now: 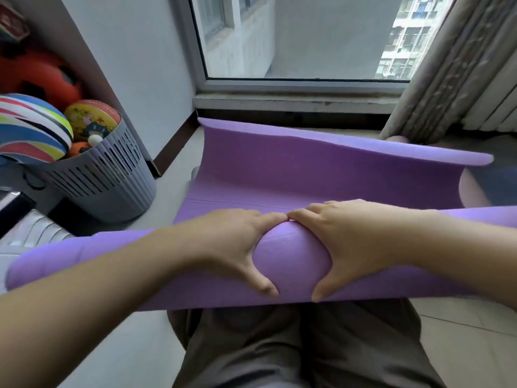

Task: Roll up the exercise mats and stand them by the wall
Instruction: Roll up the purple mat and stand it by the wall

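Mat (291, 259): soft, light foam, springy, likely unrolls if released. Left hand (237, 247), right hand (352, 242) both wrap roll's middle, touching each other; unrolled end lifts toward window (293, 37).

One mat (307, 169), two hands (235, 245) (355, 242), one basket (112, 175)

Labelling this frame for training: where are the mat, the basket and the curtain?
mat (291, 256), head view: middle of the rolled part.
basket (112, 175), head view: slatted grey wall.
curtain (447, 79), head view: folds right of the window.
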The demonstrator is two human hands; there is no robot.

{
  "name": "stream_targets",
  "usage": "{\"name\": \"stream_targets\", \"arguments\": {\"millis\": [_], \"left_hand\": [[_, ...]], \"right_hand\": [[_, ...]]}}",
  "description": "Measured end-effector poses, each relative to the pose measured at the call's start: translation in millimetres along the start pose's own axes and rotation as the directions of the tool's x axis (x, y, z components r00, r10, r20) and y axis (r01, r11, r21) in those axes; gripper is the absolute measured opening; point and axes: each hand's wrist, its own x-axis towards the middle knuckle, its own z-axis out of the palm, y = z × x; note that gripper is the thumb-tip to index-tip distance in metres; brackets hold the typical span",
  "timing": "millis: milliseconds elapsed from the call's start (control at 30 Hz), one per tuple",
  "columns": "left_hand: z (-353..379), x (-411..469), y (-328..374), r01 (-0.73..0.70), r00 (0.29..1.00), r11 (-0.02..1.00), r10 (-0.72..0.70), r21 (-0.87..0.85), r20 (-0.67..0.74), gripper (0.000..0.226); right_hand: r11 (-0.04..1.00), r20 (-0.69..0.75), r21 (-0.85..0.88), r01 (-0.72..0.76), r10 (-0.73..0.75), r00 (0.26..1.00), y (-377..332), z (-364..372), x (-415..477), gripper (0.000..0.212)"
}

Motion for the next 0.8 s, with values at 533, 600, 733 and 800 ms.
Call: {"name": "stream_targets", "arguments": {"millis": [533,600,733,800], "left_hand": [[11.7,16.3,9.7,0.149,0.972,0.918,-0.067,0.368,-0.227,0.119],[2.7,22.0,4.4,0.128,0.979,0.947,-0.073,0.294,-0.191,0.115],[-14.6,26.8,4.0,0.119,0.989,0.963,-0.093,0.243,-0.116,0.107],[-25.8,19.5,6.9,0.112,0.992,0.975,-0.098,0.190,-0.081,0.103]], "right_hand": [[0.990,-0.074,0.017,-0.140,0.141,0.987,13.1,8.7,16.6,0.115],[0.967,-0.200,-0.176,-0.185,0.149,0.968,3.8,25.9,8.3,0.127],[0.968,-0.391,-0.132,-0.214,0.147,0.909,1.6,41.5,11.6,0.122],[0.978,-0.335,-0.089,-0.189,0.149,0.930,2.0,26.2,7.8,0.117]]}}
